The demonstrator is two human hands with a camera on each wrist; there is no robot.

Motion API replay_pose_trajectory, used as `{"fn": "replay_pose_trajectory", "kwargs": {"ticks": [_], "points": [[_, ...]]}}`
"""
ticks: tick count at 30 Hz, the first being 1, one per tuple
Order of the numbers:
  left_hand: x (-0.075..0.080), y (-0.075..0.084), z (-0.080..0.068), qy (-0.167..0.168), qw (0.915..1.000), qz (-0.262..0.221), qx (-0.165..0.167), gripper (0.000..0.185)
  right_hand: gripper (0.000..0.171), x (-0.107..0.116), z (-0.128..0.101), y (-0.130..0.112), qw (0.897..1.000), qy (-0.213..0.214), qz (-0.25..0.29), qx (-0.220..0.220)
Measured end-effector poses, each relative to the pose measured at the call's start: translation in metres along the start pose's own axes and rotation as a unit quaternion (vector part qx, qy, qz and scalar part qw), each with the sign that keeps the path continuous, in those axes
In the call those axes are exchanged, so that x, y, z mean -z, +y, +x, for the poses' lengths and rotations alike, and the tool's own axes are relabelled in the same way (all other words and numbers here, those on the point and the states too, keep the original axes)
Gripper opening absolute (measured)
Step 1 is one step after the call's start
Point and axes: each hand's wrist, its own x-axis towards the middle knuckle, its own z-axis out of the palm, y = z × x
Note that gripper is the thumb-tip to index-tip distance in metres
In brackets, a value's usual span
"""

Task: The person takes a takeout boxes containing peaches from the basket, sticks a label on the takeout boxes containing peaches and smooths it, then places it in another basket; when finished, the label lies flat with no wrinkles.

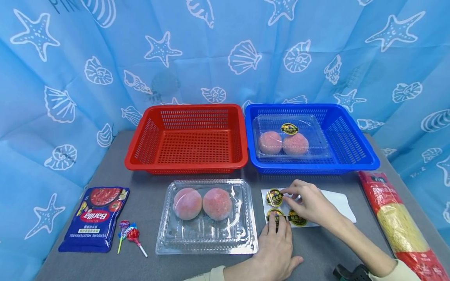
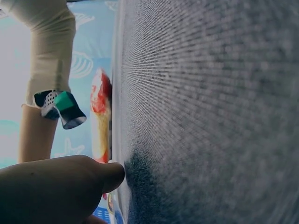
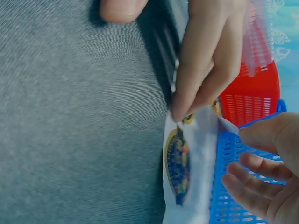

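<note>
A white sheet of round black-and-gold stickers point(image 1: 336, 203) lies on the grey table, right of a clear lidded box point(image 1: 207, 240) with two peaches point(image 1: 218, 204). My left hand point(image 1: 274, 249) rests on the sheet's near edge, fingers straight, pressing it down; it also shows in the right wrist view. At the sheet's upper left, my right hand point(image 1: 306, 202) pinches the right edge of a round sticker point(image 1: 274, 197) between thumb and forefinger. The right wrist view shows a raised edge at the thumb point(image 3: 259, 135). In the left wrist view, the left thumb point(image 2: 110, 176) lies near the table.
Behind stand a red basket point(image 1: 191, 170) and a blue basket point(image 1: 313, 168), the blue one holding another clear box of peaches point(image 1: 296, 144) with a sticker on its lid. Left lie a blue sauce pouch point(image 1: 95, 220) and lollipops point(image 1: 133, 235); right, a noodle bag point(image 1: 402, 226).
</note>
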Motion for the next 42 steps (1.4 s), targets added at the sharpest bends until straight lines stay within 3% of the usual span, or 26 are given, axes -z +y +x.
{"fn": "replay_pose_trajectory", "kwargs": {"ticks": [6, 14, 17, 19, 22, 25, 28, 30, 32, 34, 35, 38, 40, 42], "points": [[0.001, -0.001, -0.001, 0.009, 0.9999, 0.007, -0.004, 0.086, 0.016, 0.007, 0.0, -0.007, 1.0, 0.012, 0.001, -0.002], [0.002, -0.004, -0.01, 0.09, 0.9955, 0.012, -0.028, 0.09, 0.017, 0.024, -0.003, -0.026, 0.997, 0.065, 0.002, 0.028], [0.006, -0.009, -0.02, 0.139, 0.9877, 0.005, -0.072, 0.086, 0.019, 0.03, -0.001, -0.038, 0.994, 0.091, 0.018, 0.049], [0.01, -0.016, -0.03, 0.18, 0.9768, -0.009, -0.115, 0.071, 0.021, 0.031, 0.001, -0.046, 0.992, 0.106, 0.029, 0.067], [0.021, -0.035, -0.049, 0.186, 0.9634, -0.051, -0.186, 0.056, 0.022, 0.03, 0.006, -0.061, 0.988, 0.117, 0.049, 0.091], [0.029, -0.06, -0.07, 0.185, 0.956, -0.086, -0.211, 0.052, 0.021, 0.024, 0.012, -0.075, 0.985, 0.117, 0.073, 0.109], [0.031, -0.09, -0.092, 0.2, 0.952, -0.136, -0.188, 0.048, 0.02, 0.014, 0.019, -0.089, 0.983, 0.105, 0.094, 0.121], [0.032, -0.11, -0.105, 0.212, 0.9444, -0.19, -0.163, 0.043, 0.02, 0.008, 0.022, -0.098, 0.982, 0.095, 0.108, 0.125], [0.031, -0.129, -0.116, 0.233, 0.9296, -0.249, -0.14, 0.037, 0.02, 0.001, 0.025, -0.105, 0.981, 0.088, 0.119, 0.126], [0.029, -0.145, -0.125, 0.275, 0.9114, -0.285, -0.113, 0.033, 0.02, -0.005, 0.028, -0.111, 0.98, 0.085, 0.128, 0.128], [0.027, -0.153, -0.128, 0.306, 0.9004, -0.292, -0.102, 0.031, 0.02, -0.009, 0.029, -0.114, 0.98, 0.086, 0.129, 0.129], [0.018, -0.176, -0.137, 0.378, 0.8794, -0.286, -0.046, 0.031, 0.022, -0.021, 0.032, -0.121, 0.978, 0.086, 0.127, 0.139], [0.01, -0.191, -0.143, 0.409, 0.8711, -0.272, -0.002, 0.036, 0.024, -0.028, 0.033, -0.125, 0.978, 0.084, 0.124, 0.144], [0.003, -0.203, -0.147, 0.409, 0.8709, -0.269, 0.045, 0.043, 0.024, -0.034, 0.034, -0.128, 0.978, 0.088, 0.116, 0.151]]}}
